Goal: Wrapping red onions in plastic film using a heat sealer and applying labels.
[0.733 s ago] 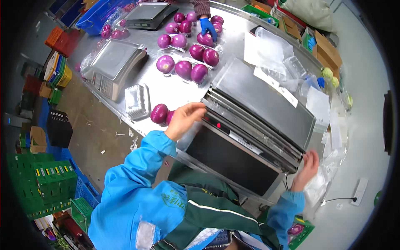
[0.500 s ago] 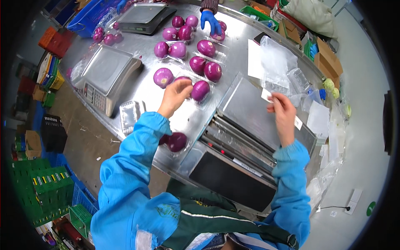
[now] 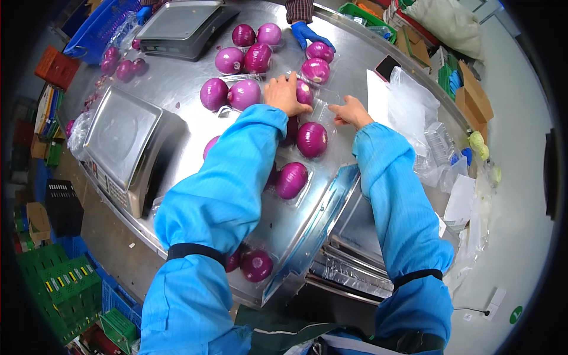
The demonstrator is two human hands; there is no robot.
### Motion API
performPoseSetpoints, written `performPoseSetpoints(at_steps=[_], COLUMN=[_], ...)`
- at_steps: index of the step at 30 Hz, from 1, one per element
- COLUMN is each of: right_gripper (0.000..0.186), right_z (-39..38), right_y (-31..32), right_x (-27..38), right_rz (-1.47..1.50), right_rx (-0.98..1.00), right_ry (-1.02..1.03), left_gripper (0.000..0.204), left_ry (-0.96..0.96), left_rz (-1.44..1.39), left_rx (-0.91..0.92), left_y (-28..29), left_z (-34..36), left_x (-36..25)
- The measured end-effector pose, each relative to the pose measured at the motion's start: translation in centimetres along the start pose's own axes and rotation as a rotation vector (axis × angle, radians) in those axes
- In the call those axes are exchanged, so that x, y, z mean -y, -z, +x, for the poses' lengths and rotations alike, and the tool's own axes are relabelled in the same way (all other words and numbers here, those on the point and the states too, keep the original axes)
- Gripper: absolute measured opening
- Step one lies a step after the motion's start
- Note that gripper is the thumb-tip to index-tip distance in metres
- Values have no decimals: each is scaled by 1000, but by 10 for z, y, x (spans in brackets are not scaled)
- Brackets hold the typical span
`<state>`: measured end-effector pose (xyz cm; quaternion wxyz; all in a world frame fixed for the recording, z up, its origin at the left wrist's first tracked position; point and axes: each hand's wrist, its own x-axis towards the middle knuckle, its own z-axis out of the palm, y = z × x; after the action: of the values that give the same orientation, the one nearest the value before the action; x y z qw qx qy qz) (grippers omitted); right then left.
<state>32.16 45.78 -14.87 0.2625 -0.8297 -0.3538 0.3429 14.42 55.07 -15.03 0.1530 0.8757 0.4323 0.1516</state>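
Note:
My left hand point(image 3: 285, 94) curls round a red onion point(image 3: 304, 92) in a clear tray, thumb and fingers gripping it. My right hand point(image 3: 350, 112) is just right of that tray, fingers partly bent and apart, beside clear plastic point(image 3: 324, 109). More onions sit in trays around them, including a large one point(image 3: 312, 140) below my hands, another point(image 3: 291, 180) nearer me and a pair point(image 3: 244, 94) to the left. The sealing machine point(image 3: 349, 266) lies partly under my right forearm.
The steel table point(image 3: 177, 112) carries two scales point(image 3: 124, 133), point(image 3: 177, 23), a phone point(image 3: 386, 67), plastic bags point(image 3: 414, 106) and papers. A blue basket point(image 3: 97, 29) stands at the back left. A co-worker's blue-gloved hand point(image 3: 310, 38) reaches onto onions opposite me. Crates point(image 3: 59, 284) stand lower left.
Both my hands have moved forward from the sealing machine to the onion trays, my left now gripping one. The view has shifted over the table. The co-worker's hand remains among the far onions.

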Motion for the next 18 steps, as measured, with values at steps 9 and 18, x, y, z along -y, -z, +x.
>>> performPoseSetpoints(at_steps=[9, 18], right_gripper=[48, 49], right_z=[-4, -174], right_y=[25, 111], right_x=[6, 3], right_rz=[340, 335], right_rx=[155, -133], right_ry=[-76, 224], left_gripper=[87, 89], left_ry=[-77, -450], left_rz=[-108, -363], left_rx=[-81, -271], left_y=[27, 95], left_z=[-3, -83], left_x=[-12, -118])
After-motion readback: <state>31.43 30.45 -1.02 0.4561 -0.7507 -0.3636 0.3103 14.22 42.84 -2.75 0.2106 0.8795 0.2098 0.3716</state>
